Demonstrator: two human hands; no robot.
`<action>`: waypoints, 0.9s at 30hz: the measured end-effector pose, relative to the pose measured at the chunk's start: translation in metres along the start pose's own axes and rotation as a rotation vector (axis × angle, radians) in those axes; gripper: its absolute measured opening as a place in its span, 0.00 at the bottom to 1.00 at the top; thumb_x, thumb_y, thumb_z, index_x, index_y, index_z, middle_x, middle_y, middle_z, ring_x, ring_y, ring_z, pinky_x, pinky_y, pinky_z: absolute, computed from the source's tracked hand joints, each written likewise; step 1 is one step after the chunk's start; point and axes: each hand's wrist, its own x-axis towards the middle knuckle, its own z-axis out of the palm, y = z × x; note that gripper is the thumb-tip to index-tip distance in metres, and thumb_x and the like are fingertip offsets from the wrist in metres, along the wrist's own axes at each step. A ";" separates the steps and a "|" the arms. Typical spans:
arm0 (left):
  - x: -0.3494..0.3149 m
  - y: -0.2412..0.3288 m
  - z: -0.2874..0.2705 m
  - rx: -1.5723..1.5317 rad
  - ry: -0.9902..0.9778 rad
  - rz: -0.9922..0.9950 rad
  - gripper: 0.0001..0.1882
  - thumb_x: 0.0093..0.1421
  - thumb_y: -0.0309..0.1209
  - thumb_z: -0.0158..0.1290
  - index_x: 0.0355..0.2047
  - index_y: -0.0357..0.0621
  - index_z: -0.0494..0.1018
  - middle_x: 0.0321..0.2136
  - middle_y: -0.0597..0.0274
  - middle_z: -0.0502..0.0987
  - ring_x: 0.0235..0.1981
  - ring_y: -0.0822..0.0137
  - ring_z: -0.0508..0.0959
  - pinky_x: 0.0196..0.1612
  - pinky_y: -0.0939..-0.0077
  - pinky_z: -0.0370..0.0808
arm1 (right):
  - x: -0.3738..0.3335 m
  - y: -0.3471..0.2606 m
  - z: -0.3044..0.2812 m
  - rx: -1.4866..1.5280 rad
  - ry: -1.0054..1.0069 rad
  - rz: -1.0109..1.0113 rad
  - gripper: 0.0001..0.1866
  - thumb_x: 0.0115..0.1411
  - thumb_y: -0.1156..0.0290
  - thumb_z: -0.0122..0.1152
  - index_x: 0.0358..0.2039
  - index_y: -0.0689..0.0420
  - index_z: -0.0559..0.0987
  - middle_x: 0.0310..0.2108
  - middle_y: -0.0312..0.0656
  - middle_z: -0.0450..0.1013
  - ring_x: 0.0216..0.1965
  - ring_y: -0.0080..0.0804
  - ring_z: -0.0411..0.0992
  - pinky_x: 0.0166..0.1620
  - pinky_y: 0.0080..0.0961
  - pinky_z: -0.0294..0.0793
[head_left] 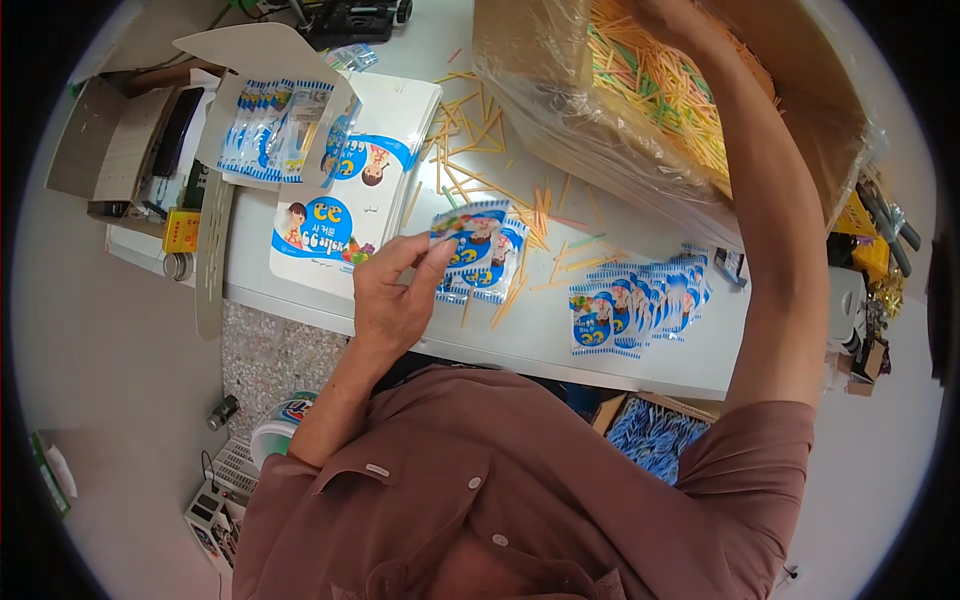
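Observation:
Between the thumb and fingers of my left hand [395, 290] is a small blue-and-white packet [474, 235], held above the table. More packets lie beneath it, partly covered. My right arm stretches over a large cardboard box [840, 120] lined with clear plastic. Thin pastel sticks [650, 85] in yellow, green and pink fill that box. My right hand [672, 18] is over the sticks at the top edge of the view, its fingers cut off, so I cannot tell what they hold. A fanned row of packets [635, 305] lies to the right on the table.
Loose sticks [470, 125] are scattered on the white table [690, 365]. At the left, an open display carton [250, 60] holds a row of packets and stands on a stack of printed white card sheets [330, 262]. A bucket [275, 435] sits below the table's front edge.

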 end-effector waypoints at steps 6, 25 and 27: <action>-0.001 0.015 -0.015 -0.318 0.252 -0.132 0.08 0.65 0.26 0.56 0.38 0.30 0.78 0.30 0.65 0.81 0.30 0.80 0.76 0.33 0.84 0.72 | -0.036 -0.107 0.216 -0.838 0.451 0.005 0.14 0.70 0.64 0.46 0.34 0.59 0.76 0.29 0.38 0.74 0.32 0.25 0.70 0.35 0.26 0.70; -0.021 0.043 0.041 -0.300 -0.662 -0.514 0.11 0.67 0.32 0.51 0.40 0.35 0.76 0.26 0.62 0.80 0.17 0.79 0.76 0.12 0.84 0.72 | -0.182 0.092 0.494 1.153 -0.123 0.233 0.19 0.69 0.58 0.49 0.45 0.62 0.76 0.36 0.52 0.77 0.36 0.45 0.79 0.33 0.35 0.84; -0.022 0.039 0.039 -0.306 -0.405 -0.427 0.10 0.66 0.29 0.53 0.38 0.32 0.76 0.27 0.61 0.80 0.27 0.81 0.79 0.27 0.85 0.75 | -0.182 0.085 0.495 0.775 0.018 0.317 0.18 0.71 0.60 0.48 0.41 0.64 0.77 0.34 0.50 0.77 0.36 0.39 0.78 0.40 0.29 0.79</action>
